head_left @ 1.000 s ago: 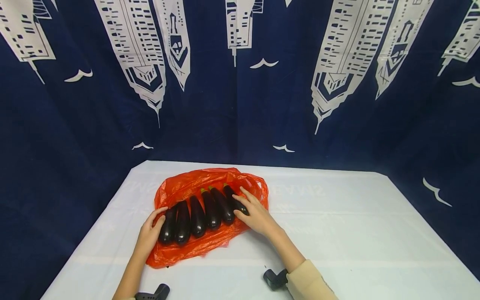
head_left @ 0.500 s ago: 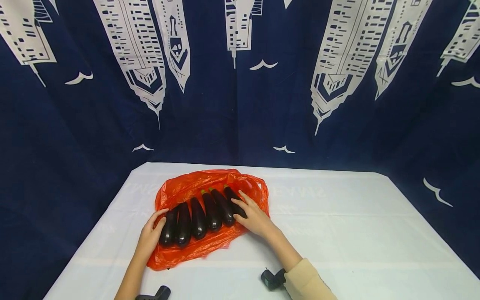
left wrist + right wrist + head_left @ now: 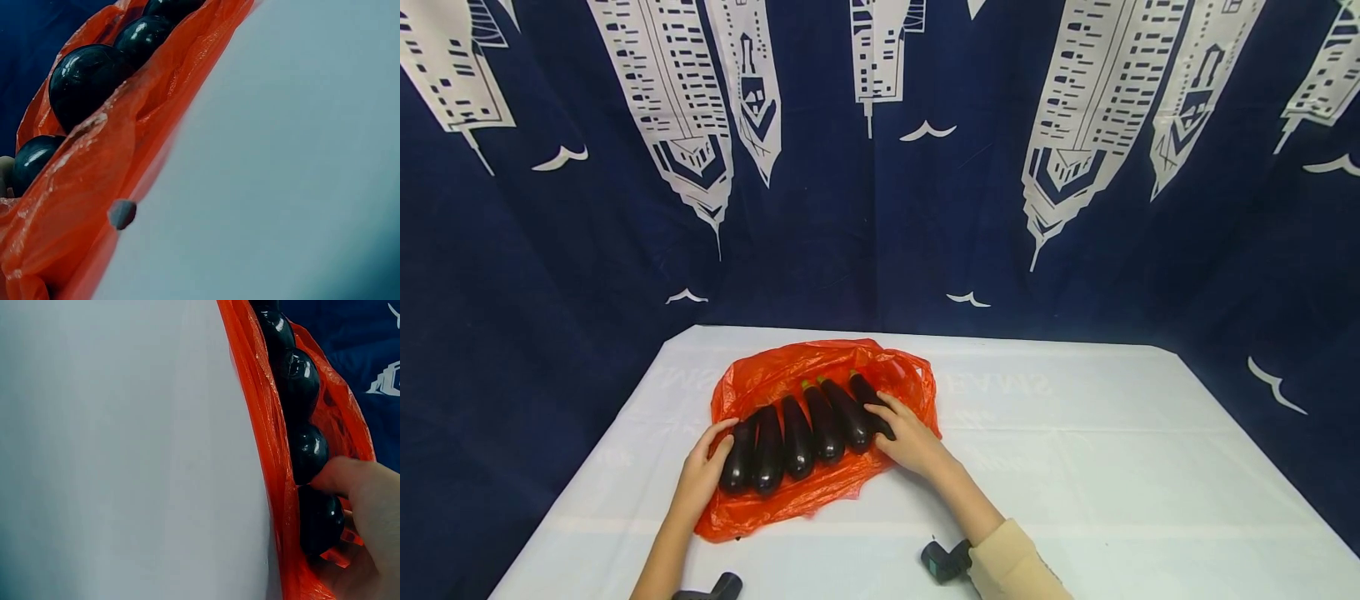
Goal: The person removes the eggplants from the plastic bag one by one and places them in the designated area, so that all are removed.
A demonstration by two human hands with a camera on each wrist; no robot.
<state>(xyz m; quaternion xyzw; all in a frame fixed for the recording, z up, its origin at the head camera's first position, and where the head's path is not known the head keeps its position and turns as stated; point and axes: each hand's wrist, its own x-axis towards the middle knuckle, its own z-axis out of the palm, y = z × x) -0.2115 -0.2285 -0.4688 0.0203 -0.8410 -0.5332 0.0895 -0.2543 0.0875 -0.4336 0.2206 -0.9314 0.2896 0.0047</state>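
Several dark, glossy eggplants (image 3: 797,437) lie side by side in a slanting row on a spread red plastic bag (image 3: 775,507). My right hand (image 3: 913,437) grips the rightmost eggplant (image 3: 863,389). In the right wrist view its thumb (image 3: 340,475) goes in between that eggplant (image 3: 320,519) and its neighbour, while the other fingers are partly hidden on the far side. At the left end, my left hand (image 3: 702,471) rests against the leftmost eggplant (image 3: 739,458), its fingers loosely extended. Only a sliver of that hand shows in the left wrist view, beside eggplant ends (image 3: 87,81).
A white-covered table (image 3: 1075,467) stretches out on both sides of the bag. Behind it hangs a dark blue cloth (image 3: 820,225) printed with white buildings and birds. Black wrist devices (image 3: 946,560) sit low over the table near the forearms.
My right hand's spread fingers have lowered and drawn in around the rightmost eggplant. The left hand, the bag and the other eggplants look almost unmoved.
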